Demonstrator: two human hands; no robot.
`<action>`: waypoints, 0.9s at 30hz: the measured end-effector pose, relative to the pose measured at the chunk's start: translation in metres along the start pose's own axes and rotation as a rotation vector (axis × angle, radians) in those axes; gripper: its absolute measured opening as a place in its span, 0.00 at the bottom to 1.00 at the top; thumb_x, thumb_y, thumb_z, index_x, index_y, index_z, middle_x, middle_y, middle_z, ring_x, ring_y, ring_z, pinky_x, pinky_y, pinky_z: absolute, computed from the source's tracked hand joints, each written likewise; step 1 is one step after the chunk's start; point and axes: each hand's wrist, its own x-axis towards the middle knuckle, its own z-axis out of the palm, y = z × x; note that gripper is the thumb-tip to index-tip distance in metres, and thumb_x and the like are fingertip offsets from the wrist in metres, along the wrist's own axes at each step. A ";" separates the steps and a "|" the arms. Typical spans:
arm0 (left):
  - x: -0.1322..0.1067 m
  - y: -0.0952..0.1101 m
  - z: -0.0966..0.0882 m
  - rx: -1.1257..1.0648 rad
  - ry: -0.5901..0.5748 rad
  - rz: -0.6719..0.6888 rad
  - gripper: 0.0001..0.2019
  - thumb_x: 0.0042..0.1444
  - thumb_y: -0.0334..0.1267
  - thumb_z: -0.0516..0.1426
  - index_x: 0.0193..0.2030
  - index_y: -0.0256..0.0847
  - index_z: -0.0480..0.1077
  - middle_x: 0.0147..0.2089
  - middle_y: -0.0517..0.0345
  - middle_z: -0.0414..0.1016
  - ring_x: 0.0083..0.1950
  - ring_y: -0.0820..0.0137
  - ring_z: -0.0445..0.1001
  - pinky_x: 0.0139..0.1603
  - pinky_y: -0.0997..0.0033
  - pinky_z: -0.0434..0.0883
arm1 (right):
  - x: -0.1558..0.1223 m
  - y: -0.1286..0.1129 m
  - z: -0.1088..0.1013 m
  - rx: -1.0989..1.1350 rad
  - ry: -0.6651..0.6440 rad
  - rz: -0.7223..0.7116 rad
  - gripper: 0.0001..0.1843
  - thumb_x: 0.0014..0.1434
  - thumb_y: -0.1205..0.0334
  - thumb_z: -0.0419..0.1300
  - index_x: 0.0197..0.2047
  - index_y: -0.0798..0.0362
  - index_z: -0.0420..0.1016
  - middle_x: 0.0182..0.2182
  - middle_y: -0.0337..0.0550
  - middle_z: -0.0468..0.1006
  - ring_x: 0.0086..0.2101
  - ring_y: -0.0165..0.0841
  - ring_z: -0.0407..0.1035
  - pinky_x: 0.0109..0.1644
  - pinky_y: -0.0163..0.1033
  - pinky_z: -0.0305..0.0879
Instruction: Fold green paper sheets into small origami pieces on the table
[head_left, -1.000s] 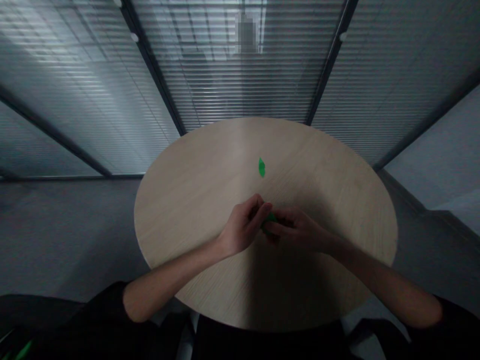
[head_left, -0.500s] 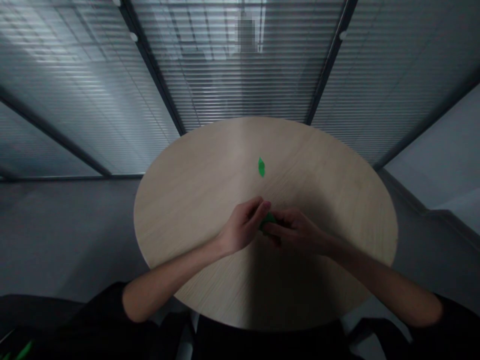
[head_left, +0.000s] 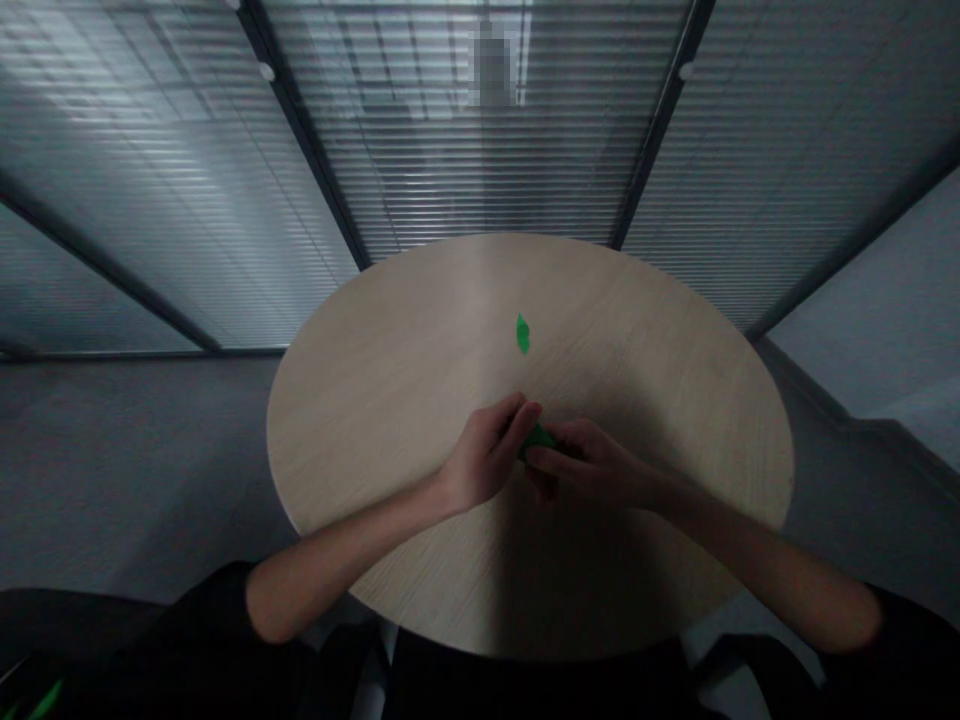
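My right hand [head_left: 600, 465] shifts a hair, more green showing | round table [head_left: 375, 400] below | left hand [head_left: 484, 455] and right both pinching the green piece [head_left: 540, 437] between them, so still mid-handling on my feed imo | leaf-shaped green bit [head_left: 523, 333] lies beyond

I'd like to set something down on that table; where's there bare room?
The wood-grain tabletop is bare left and right of the green leaf-shaped piece, out to its edges. Another, dim patch lies between the forearms, toward the near edge. It's crowded at the centre, where the left hand and right hand hold a second green piece, partly hidden.
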 end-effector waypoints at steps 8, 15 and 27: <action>-0.002 -0.002 -0.001 -0.064 -0.058 -0.032 0.22 0.74 0.53 0.48 0.32 0.42 0.61 0.25 0.64 0.64 0.25 0.74 0.63 0.25 0.72 0.62 | 0.001 -0.001 0.001 -0.039 0.067 -0.029 0.22 0.70 0.45 0.59 0.35 0.56 0.74 0.24 0.38 0.75 0.24 0.26 0.69 0.29 0.31 0.64; 0.001 -0.003 0.000 0.012 0.077 0.033 0.24 0.74 0.55 0.48 0.29 0.43 0.58 0.25 0.64 0.58 0.26 0.73 0.57 0.25 0.69 0.58 | 0.000 -0.003 -0.001 -0.080 0.047 0.011 0.26 0.71 0.44 0.58 0.29 0.55 0.71 0.20 0.36 0.72 0.21 0.25 0.65 0.25 0.31 0.59; -0.002 0.000 -0.003 -0.038 -0.093 -0.014 0.21 0.75 0.50 0.47 0.33 0.41 0.64 0.22 0.65 0.62 0.22 0.75 0.59 0.21 0.74 0.58 | -0.001 0.003 0.001 -0.144 0.282 0.018 0.26 0.70 0.42 0.58 0.29 0.54 0.70 0.20 0.35 0.69 0.22 0.25 0.62 0.25 0.33 0.57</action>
